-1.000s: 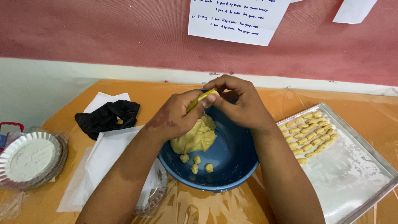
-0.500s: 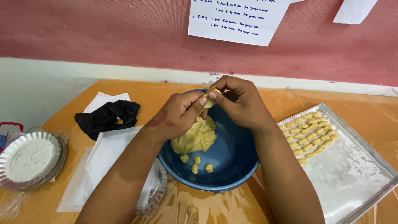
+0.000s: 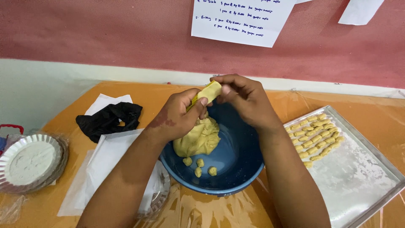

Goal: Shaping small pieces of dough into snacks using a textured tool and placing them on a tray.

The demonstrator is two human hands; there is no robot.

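Dough piece [image 3: 209,91] risen slightly, pinched between both hands above bowl [image 3: 236,169].

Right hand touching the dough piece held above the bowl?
Touching. Head view: right hand fingers pinch the dough piece, left hand on its other end.

Soft, even light falls from overhead, bright enough to show everything plainly. Glare streaks the clear plastic over the tabletop [image 3: 219,211] just below the hands [image 3: 211,107], and the metal tray [image 3: 371,185] to their right shines palely. Shadows are faint. Focus stays sharp throughout; the edges bow slightly.
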